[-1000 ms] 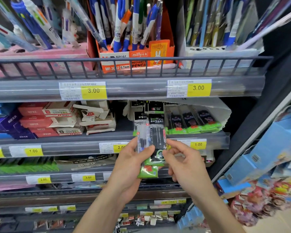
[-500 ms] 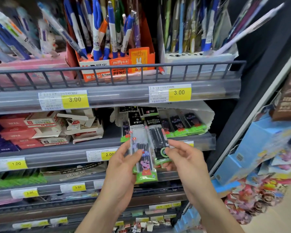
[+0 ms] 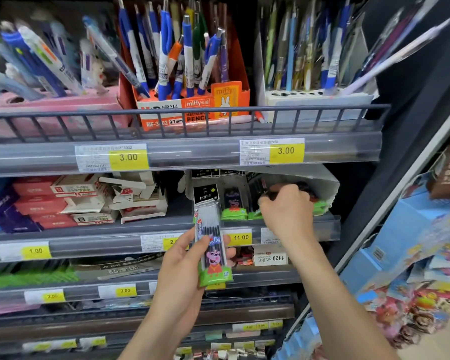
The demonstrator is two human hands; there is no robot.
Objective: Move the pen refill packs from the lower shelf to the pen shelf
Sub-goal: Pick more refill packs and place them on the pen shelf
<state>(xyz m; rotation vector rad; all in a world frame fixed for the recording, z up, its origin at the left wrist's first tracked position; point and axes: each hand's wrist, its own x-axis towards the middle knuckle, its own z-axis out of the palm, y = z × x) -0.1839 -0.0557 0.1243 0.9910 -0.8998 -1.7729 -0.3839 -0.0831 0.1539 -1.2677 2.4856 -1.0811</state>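
Refill pack [image 3: 211,240] stands upright, long axis vertical, pinched near its lower half by the left hand [image 3: 185,266], below the pen shelf [image 3: 182,157], while the right hand [image 3: 286,211] curls around packs in the white box [image 3: 327,185] further right.

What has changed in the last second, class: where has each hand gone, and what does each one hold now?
The right hand left the shared bundle and reached up into the white box of refill packs on the shelf, its fingers curled round a dark pack there. The left hand keeps the Peppa Pig refill pack, now alone and upright. The pens above and the price tags are as before.
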